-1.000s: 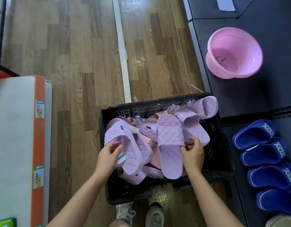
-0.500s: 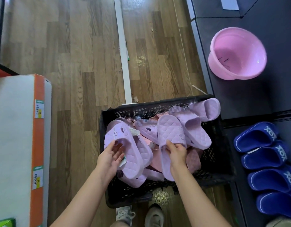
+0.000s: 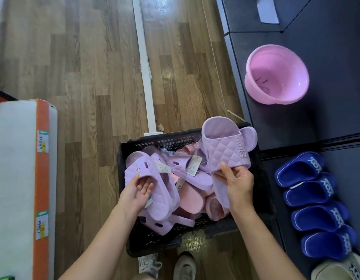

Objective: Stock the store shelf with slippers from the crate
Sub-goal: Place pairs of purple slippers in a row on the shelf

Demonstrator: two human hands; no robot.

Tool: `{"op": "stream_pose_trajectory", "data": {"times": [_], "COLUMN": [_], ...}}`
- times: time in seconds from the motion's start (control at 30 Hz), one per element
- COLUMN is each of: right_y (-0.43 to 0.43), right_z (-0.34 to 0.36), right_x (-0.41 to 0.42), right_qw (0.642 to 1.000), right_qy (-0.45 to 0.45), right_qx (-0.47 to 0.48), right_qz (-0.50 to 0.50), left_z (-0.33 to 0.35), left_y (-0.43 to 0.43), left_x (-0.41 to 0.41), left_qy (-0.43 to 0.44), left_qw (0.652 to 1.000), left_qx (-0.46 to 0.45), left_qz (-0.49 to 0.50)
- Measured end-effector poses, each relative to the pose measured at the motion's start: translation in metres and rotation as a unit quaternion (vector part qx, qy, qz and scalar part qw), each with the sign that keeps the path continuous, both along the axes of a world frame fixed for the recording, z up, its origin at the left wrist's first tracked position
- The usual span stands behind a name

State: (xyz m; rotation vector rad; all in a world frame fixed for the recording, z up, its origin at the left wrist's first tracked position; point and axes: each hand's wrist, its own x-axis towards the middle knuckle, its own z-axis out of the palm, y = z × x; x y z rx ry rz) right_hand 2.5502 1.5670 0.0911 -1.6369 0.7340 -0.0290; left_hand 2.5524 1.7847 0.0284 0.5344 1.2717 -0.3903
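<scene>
1. Where the view starts, closest to the person, two pale sneakers (image 3: 184, 266) stand on the wood floor (image 3: 84, 67) just at the near side of the black crate (image 3: 171, 139).
2. Over the left half of the crate, the left hand (image 3: 137, 191) grasps a lilac slipper (image 3: 160, 199) that lies on the pile. The thumb is on the strap and the fingers curl loosely at the strap opening.
3. Over the right half of the crate, the right hand (image 3: 236, 182) clasps a quilted slipper (image 3: 225, 146) by the near edge of its strap, thumb on top and fingers curled beneath. This slipper is lifted clear of the pile, and its far end reaches past the far right corner of the crate. A second lilac sole shows just behind it.
4. Inside the crate, between the hands, more lilac slippers and some pink slippers (image 3: 192, 196) lie heaped, with paper tags (image 3: 193, 166) among them.
5. Right of the crate, a dark shelf (image 3: 336, 122) carries a row of blue slippers (image 3: 308, 190) side by side. A cream slipper (image 3: 336, 268) sits at the near end of the row.
6. Left of the crate, well apart from it, stands a white counter (image 3: 13, 178) with an orange edge and price labels.
7. Beyond the crate to the right, a pink basin (image 3: 276, 74) lies tilted on the shelf.
8. Beyond the far wall of the crate, a white strip (image 3: 143, 67) runs away along the floor.
</scene>
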Motion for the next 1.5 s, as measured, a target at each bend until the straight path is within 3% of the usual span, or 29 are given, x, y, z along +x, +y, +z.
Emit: {"op": "stream_pose_trajectory", "data": {"times": [0.13,0.4,0.53,0.83,1.0,1.17,1.37,1.5], "right_y": [-0.004,-0.036,-0.044,-0.066,-0.083,-0.096,-0.104,-0.105], "right_z": [0.031,0.081,0.101,0.100,0.093,0.099,0.136,0.178], "right_x": [-0.001,-0.012,-0.025,-0.047,-0.061,-0.075,-0.100,-0.121], "right_qw": [0.999,0.999,0.998,0.996,0.993,0.989,0.986,0.989], "right_qy": [-0.030,-0.023,-0.042,-0.045,-0.051,-0.038,-0.022,-0.007], "right_qx": [0.002,-0.024,-0.004,0.031,0.037,0.028,0.002,-0.025], "right_qz": [-0.030,-0.035,-0.043,-0.074,-0.098,-0.142,-0.166,-0.145], "left_z": [0.000,0.023,0.042,0.035,0.043,0.066,0.130,0.199], "left_y": [0.003,-0.026,-0.070,-0.156,-0.177,-0.159,-0.124,-0.101], "left_x": [-0.004,-0.005,0.004,0.018,0.020,0.005,-0.025,-0.040], "left_qy": [0.028,-0.035,-0.061,0.018,0.002,-0.032,-0.134,-0.187], "left_qw": [1.000,0.986,0.973,0.973,0.979,0.965,0.940,0.925], "left_qx": [-0.009,0.064,0.007,-0.127,-0.057,0.010,0.088,0.087], "left_qz": [0.001,-0.148,-0.222,-0.193,-0.194,-0.260,-0.301,-0.318]}}
